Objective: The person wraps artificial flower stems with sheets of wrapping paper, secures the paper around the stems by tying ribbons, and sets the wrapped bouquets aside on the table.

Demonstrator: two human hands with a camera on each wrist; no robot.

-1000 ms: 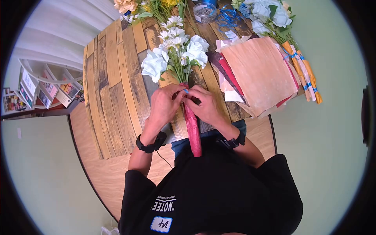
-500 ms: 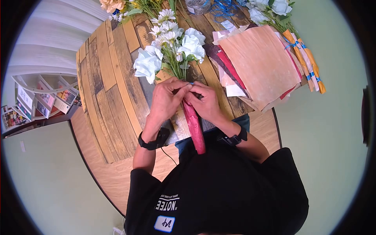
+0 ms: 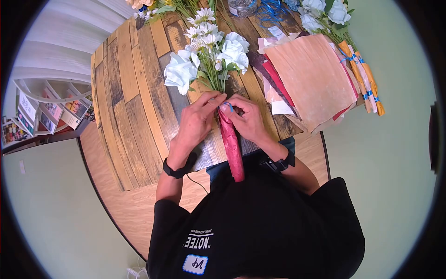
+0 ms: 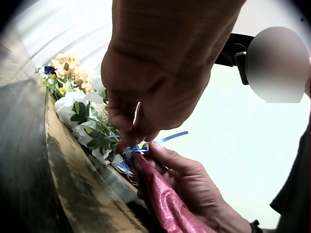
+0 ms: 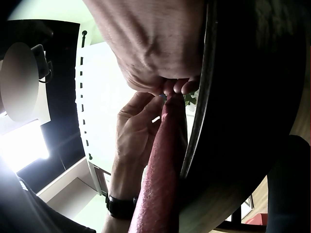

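White roses and daisies rise from stems wrapped in shiny red paper, which slants over the table's near edge. A blue ribbon circles the top of the wrap in the left wrist view, one end sticking out. The left hand pinches at the ribbon, its fingertips against the neck of the wrap. From the other side the right hand grips the neck, thumb on the ribbon. In the right wrist view the fingertips of both hands meet at the top of the red wrap.
Right of the bouquet lies a stack of peach, red and dark wrapping sheets. Beyond it are wrapped bouquets with blue ties. A clear round container, curled blue ribbon and other flowers stand along the far side.
The right thumb and fingers have shifted on the ribbon, and more blue shows between the hands. Both hands stay at the neck of the wrap. The head view has shifted slightly.
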